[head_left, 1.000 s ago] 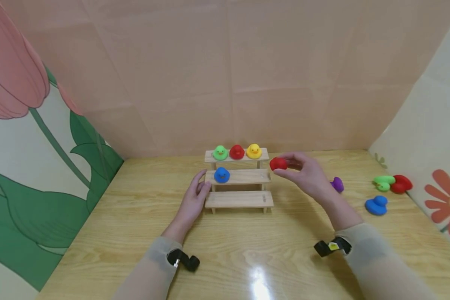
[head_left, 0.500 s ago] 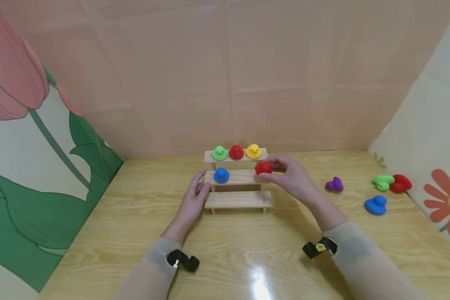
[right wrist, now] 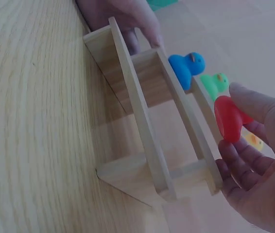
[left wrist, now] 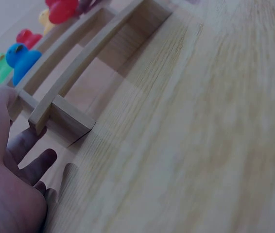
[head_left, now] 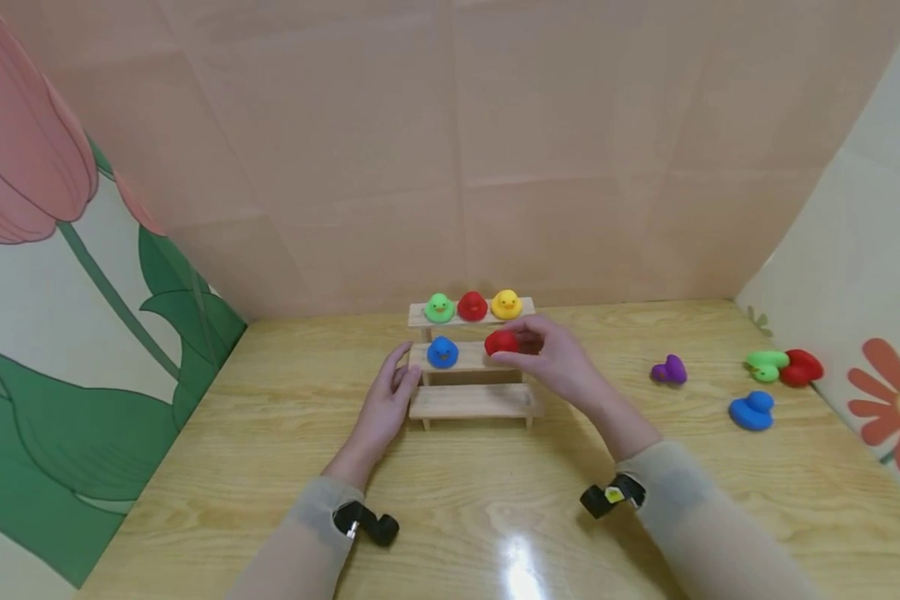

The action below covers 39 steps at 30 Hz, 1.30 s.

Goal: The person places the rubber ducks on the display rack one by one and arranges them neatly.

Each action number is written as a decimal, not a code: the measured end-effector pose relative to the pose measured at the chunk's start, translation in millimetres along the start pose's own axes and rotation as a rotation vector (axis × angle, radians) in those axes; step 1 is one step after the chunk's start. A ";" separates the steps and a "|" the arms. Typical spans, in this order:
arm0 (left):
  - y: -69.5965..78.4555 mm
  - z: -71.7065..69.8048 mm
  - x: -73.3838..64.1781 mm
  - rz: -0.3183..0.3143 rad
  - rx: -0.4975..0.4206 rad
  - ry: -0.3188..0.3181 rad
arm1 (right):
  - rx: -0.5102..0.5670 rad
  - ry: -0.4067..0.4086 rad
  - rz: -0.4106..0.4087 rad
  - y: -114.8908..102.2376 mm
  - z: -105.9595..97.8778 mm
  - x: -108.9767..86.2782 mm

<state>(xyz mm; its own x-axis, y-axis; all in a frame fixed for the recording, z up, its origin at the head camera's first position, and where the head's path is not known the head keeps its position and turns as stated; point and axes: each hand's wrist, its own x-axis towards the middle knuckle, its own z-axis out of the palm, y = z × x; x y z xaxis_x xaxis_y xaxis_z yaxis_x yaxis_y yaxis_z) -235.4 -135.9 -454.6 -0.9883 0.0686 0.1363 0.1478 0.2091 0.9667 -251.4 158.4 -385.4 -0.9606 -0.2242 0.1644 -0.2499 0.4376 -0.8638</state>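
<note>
My right hand point(head_left: 558, 358) pinches a red rubber duck point(head_left: 501, 342) between thumb and fingers, at the right half of the middle step. In the right wrist view the held red duck point(right wrist: 229, 119) is tilted; whether it touches the step cannot be told. My left hand point(head_left: 382, 404) touches the left end of the three-tier wooden stand point(head_left: 474, 402), its fingers loosely bent. On the middle step sits a blue duck point(head_left: 442, 352). The top step bears a green duck point(head_left: 439, 307), another red duck point(head_left: 472, 306) and a yellow duck point(head_left: 506, 304).
Right of the stand, a purple duck point(head_left: 670, 370) lies on the wooden table point(head_left: 270, 467). Farther right are a blue duck point(head_left: 752, 411), a green duck point(head_left: 767, 365) on its side and a red duck point(head_left: 801, 367). A pink-beige backdrop point(head_left: 450, 167) rises behind.
My right hand has carried the red duck leftward and slightly down, from beside the stand to the middle step. The purple duck has come into full view. My left hand has stayed put.
</note>
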 end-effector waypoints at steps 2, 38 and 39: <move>-7.7 -0.4 4.2 0.000 -0.002 0.000 | 0.004 -0.002 -0.001 -0.3 3.7 1.6; -15.8 -4.0 8.1 0.005 -0.012 -0.031 | -0.056 0.033 -0.052 -2.5 38.1 9.6; -16.0 -3.9 8.2 0.005 -0.011 -0.031 | -0.058 0.035 -0.050 -3.2 38.2 9.3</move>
<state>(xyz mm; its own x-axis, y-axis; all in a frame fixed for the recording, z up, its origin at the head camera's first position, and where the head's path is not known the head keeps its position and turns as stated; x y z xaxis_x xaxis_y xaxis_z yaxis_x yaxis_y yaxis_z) -246.1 -142.5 -468.2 -0.9858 0.1000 0.1349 0.1526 0.1980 0.9682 -254.9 121.6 -399.2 -0.9501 -0.2169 0.2243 -0.3035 0.4763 -0.8252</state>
